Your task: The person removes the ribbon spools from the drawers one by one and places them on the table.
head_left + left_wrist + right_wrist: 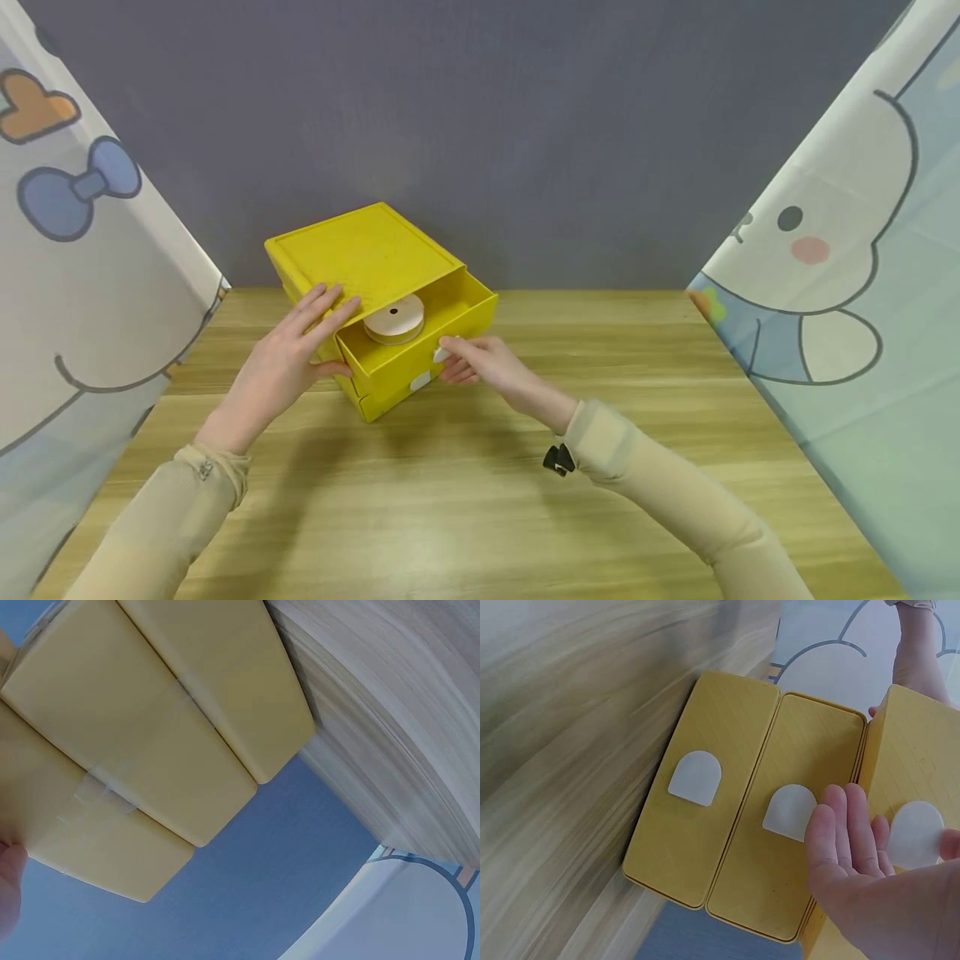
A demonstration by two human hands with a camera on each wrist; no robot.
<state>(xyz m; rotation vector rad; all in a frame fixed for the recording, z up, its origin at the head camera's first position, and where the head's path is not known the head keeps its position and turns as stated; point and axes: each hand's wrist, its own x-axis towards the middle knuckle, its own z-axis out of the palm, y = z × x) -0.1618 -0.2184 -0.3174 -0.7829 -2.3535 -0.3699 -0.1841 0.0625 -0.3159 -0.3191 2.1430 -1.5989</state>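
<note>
A small yellow drawer cabinet (367,246) stands on the table, its top drawer (468,321) pulled out. Inside that drawer lies a white spool (396,317), partly under the cabinet's top. My left hand (277,362) rests on the cabinet's front left corner, fingers spread over the top and thumb by the side. With thumb and forefinger, my right hand (487,364) pinches the white handle (915,834) of the open drawer. Two lower drawers, with white handles (695,778) of the same shape, look closed in the right wrist view.
The wooden table (600,375) runs back to a dark grey wall (525,150). Cartoon-printed curtains (817,250) flank it on both sides. A small black object (558,460) sits at my right cuff. Clear tape (105,791) crosses the cabinet's side.
</note>
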